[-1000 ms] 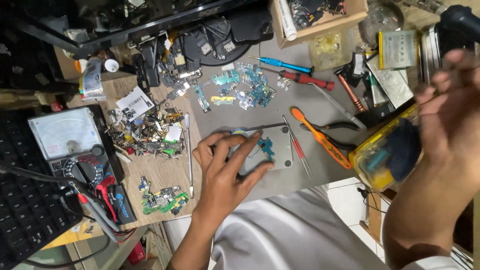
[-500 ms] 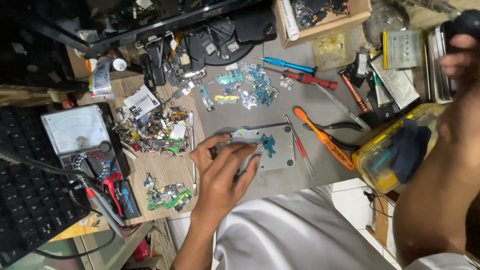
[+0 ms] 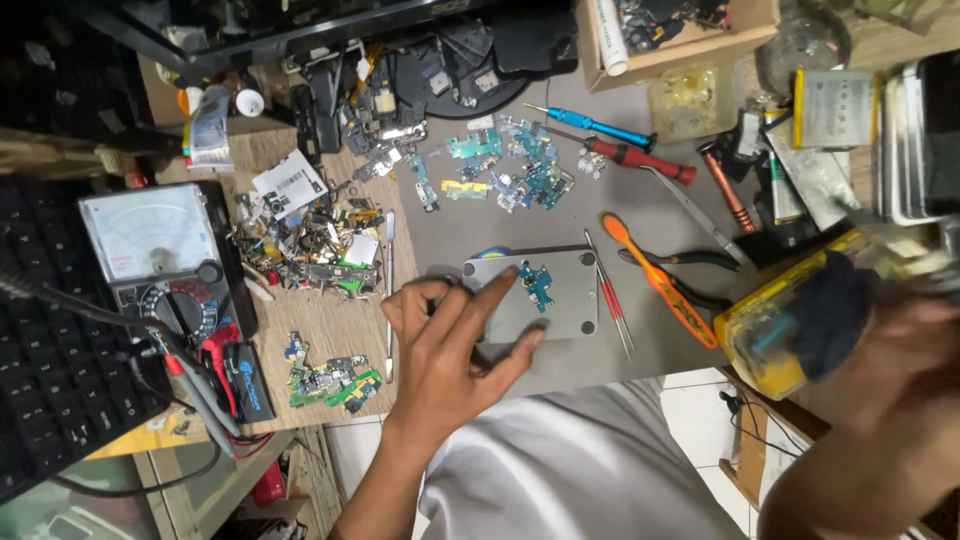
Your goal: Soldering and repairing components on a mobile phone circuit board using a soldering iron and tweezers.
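Left hand (image 3: 450, 340): fingers spread and loosely curled, holding nothing; the index finger lies out over the near-left corner of the grey metal plate (image 3: 565, 305), the thumb rests against the plate's near edge.
Grey metal plate: flat on the grey work mat (image 3: 600, 215), in front of the person's white shirt; a small teal circuit board (image 3: 538, 285) lies on its top, just beyond the index fingertip and not touched by it.
Right hand (image 3: 900, 350): blurred at the right edge, beside the yellow plastic case (image 3: 775, 340); whether the fingers are spread or closed cannot be told, nor whether they grip anything.
Change from half a second ago: the left hand then bent over the plate with fingertips close together at its left side — now the fingers are fanned wider; the right arm, then raised high at the right, has dropped lower.
Yellow plastic case: clear-sided, holding a dark blue cloth-like lump; other contents are too blurred to tell.
Cardboard box (image 3: 680, 35): top edge of the bench, holding small dark parts and a white tube.
Tools right of plate: red-tipped tweezers (image 3: 605, 295), orange-handled tool (image 3: 655, 280), black pliers (image 3: 690, 265), blue screwdriver (image 3: 595, 125), red screwdriver (image 3: 640, 158).
Loose stock: a heap of teal boards (image 3: 505, 170) beyond the plate — mixed scrap on the wooden bench to the left.
Meter: analogue multimeter (image 3: 160, 250), far left, with red and black probes.
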